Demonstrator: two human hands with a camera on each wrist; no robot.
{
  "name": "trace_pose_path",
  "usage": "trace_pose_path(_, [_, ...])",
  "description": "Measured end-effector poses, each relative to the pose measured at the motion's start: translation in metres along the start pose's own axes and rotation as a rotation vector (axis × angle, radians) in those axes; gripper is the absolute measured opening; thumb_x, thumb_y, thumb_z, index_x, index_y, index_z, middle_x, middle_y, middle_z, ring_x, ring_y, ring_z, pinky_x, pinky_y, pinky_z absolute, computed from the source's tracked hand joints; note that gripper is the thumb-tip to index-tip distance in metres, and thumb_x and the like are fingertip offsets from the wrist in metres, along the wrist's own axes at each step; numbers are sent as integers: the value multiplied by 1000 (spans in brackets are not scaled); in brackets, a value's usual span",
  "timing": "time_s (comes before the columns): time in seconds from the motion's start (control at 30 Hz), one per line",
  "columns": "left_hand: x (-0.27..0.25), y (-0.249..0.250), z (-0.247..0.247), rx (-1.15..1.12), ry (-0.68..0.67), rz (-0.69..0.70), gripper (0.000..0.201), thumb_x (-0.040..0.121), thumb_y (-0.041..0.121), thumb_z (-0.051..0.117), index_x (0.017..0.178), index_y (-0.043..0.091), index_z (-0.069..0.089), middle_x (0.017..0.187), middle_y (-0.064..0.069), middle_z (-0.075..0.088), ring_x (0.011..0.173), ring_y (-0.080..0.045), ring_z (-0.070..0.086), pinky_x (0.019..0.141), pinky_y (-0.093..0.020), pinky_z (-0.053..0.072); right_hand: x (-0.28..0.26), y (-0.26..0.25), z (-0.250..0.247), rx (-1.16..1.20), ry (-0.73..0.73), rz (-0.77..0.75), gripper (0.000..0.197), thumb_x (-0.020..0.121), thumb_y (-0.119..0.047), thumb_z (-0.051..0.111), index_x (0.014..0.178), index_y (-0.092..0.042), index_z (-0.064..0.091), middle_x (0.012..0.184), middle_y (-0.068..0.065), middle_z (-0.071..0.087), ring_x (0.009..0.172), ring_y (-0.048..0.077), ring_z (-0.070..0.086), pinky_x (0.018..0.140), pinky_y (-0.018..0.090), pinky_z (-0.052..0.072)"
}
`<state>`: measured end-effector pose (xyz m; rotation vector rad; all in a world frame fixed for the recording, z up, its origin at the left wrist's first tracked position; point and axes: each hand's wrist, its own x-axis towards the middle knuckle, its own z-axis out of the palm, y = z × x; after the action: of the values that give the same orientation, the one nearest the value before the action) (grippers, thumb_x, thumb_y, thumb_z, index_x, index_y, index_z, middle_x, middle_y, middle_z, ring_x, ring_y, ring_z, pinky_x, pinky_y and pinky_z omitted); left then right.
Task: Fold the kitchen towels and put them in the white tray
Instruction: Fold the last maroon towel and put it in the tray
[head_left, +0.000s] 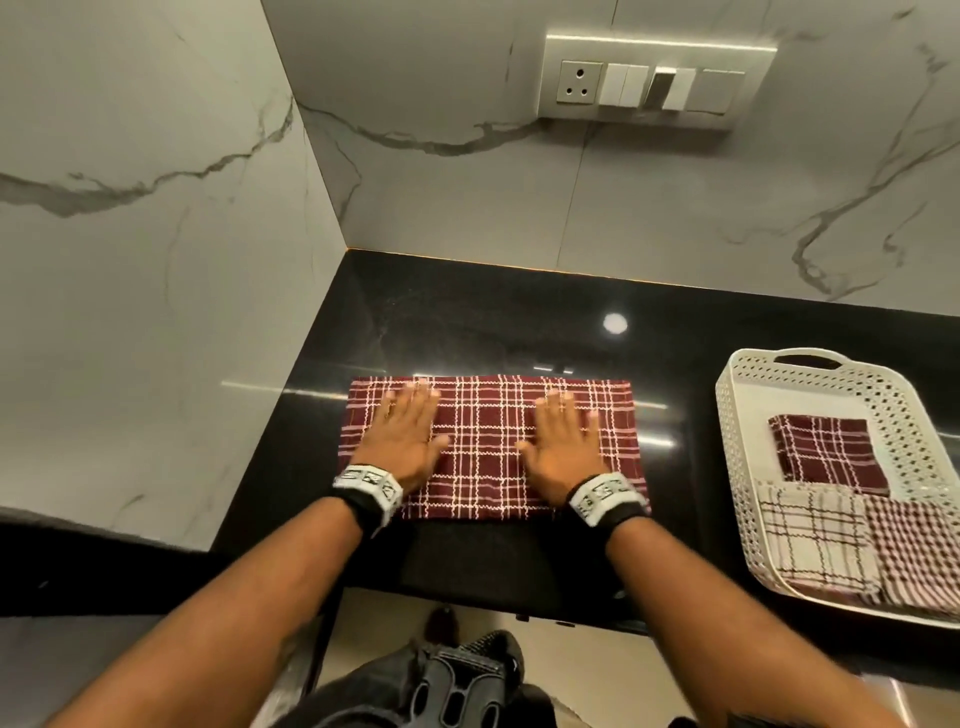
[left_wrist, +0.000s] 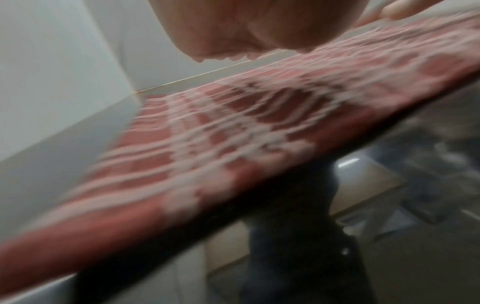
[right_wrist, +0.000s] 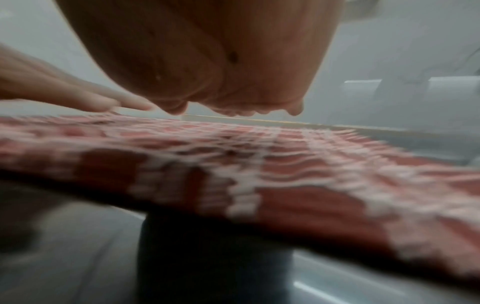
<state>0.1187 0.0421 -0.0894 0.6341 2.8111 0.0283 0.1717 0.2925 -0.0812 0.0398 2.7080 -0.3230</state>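
A maroon towel with white checks (head_left: 488, 447) lies folded into a wide rectangle on the black counter (head_left: 467, 322). My left hand (head_left: 408, 428) rests flat on its left part, fingers straight. My right hand (head_left: 563, 436) lies flat on its right part, fingers spread. Both wrist views are blurred and show the towel (left_wrist: 233, 127) (right_wrist: 259, 160) close under each palm, the left hand (left_wrist: 249, 28) and the right hand (right_wrist: 207, 57) pressing down. The white perforated tray (head_left: 737, 415) stands at the right and holds a folded maroon checked towel (head_left: 826, 454), a beige checked towel (head_left: 815, 540) and a small-check red towel (head_left: 914, 556).
Marble walls (head_left: 156, 260) close the counter on the left and at the back. A socket and switch panel (head_left: 654, 83) sits on the back wall. The counter's front edge (head_left: 467, 597) runs just below the towel. Bare counter lies between towel and tray.
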Motion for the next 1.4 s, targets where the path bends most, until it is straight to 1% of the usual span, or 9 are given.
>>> trace_pose_path(0.17, [-12, 43, 23, 24, -98, 99, 64, 102, 52, 10, 156, 26, -11, 160, 3, -23, 151, -18, -16, 123, -45, -4, -9, -29, 33, 0, -115, -127, 68, 102, -51, 17, 156, -22, -14, 160, -1, -28, 149, 25, -24, 117, 55, -17])
trace_pose_path(0.33, [-56, -30, 38, -41, -47, -124, 71, 96, 58, 7, 156, 25, -12, 163, 3, -19, 149, -15, -19, 122, -40, -9, -26, 66, 22, 62, -68, 192, 75, 100, -57, 16, 156, -18, -17, 161, 3, -27, 147, 23, -27, 117, 56, -16])
trace_pose_path(0.43, [-68, -40, 38, -38, -56, -198, 74, 96, 58, 9, 157, 19, -8, 165, 0, -14, 150, -16, -16, 123, -41, -8, -40, 72, 18, 43, -23, 277, 76, 101, -52, 20, 157, -8, -9, 163, 10, -20, 149, 26, -22, 118, 58, -12])
trace_pose_path(0.7, [-51, 51, 47, -35, -45, 26, 70, 98, 57, 8, 157, 25, -9, 163, 1, -20, 149, -17, -21, 122, -43, -11, -52, -42, 61, -4, -88, -153, 71, 102, -53, 19, 157, -19, -11, 162, 2, -24, 149, 22, -25, 116, 54, -19])
trace_pose_path(0.93, [-94, -22, 65, -100, 60, -190, 76, 93, 60, 9, 158, 21, -3, 165, 0, -12, 151, -14, -15, 124, -40, -4, -78, 65, 54, 51, 8, 150, 80, 98, -66, 16, 155, -20, -18, 160, 2, -29, 144, 19, -31, 117, 51, -20])
trace_pose_path(1.13, [-97, -21, 54, -196, 53, -210, 72, 97, 57, 16, 159, 20, 6, 166, 0, -2, 152, -16, -5, 123, -39, -2, -81, 74, 48, 76, -19, 182, 82, 99, -62, 20, 156, -16, -15, 163, 5, -24, 148, 20, -26, 120, 53, -13])
trace_pose_path(1.27, [-75, -21, 24, -202, 204, -194, 42, 97, 42, 42, 131, 18, 48, 137, -2, 46, 124, -21, 45, 106, -43, 39, -69, 41, 29, 54, 26, 329, 78, 97, -57, 31, 155, -7, 16, 164, 14, 6, 150, 37, 0, 117, 63, 0])
trace_pose_path(1.33, [-59, -22, 14, -190, 238, -172, 35, 94, 33, 49, 125, 16, 52, 130, -2, 49, 117, -21, 49, 99, -41, 44, -60, 13, 16, 11, 122, 311, 63, 96, -53, 37, 140, -9, 39, 150, 17, 33, 139, 38, 28, 113, 61, 21])
trace_pose_path(1.4, [-45, -29, 12, -165, 228, -179, 43, 92, 28, 53, 133, 15, 50, 142, -4, 44, 128, -24, 44, 106, -44, 41, -45, -14, 9, 32, 184, 240, 51, 96, -53, 39, 128, -13, 46, 135, 13, 45, 124, 31, 41, 105, 53, 35])
